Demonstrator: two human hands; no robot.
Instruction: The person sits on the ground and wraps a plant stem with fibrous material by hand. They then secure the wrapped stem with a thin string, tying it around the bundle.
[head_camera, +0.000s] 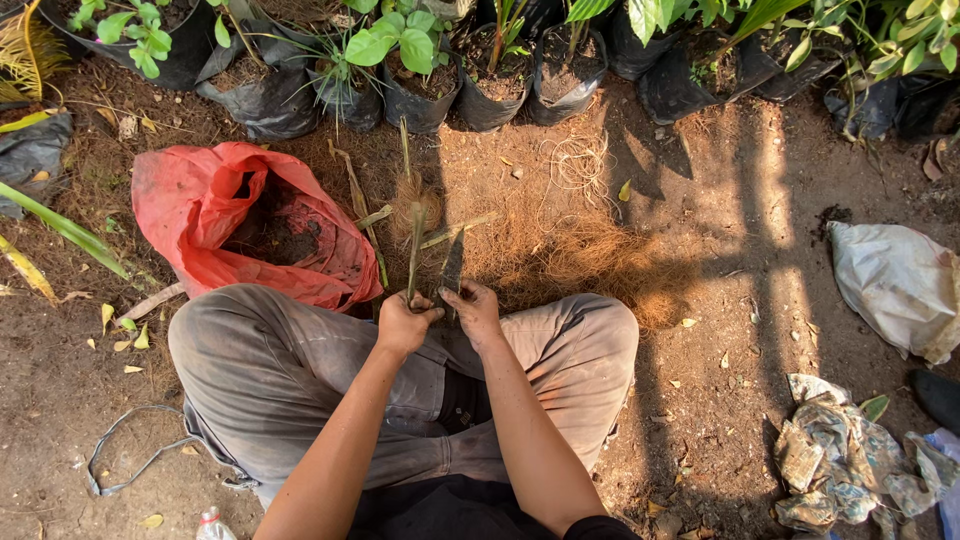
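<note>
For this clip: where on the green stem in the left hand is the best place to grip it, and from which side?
Probably low on the stem, near its base, where the left hand already wraps it. It stands roughly upright as a slim stalk, so a fist closing from the left side looks steadiest. That also leaves the right side free, where the right hand holds a dark blade.
</note>
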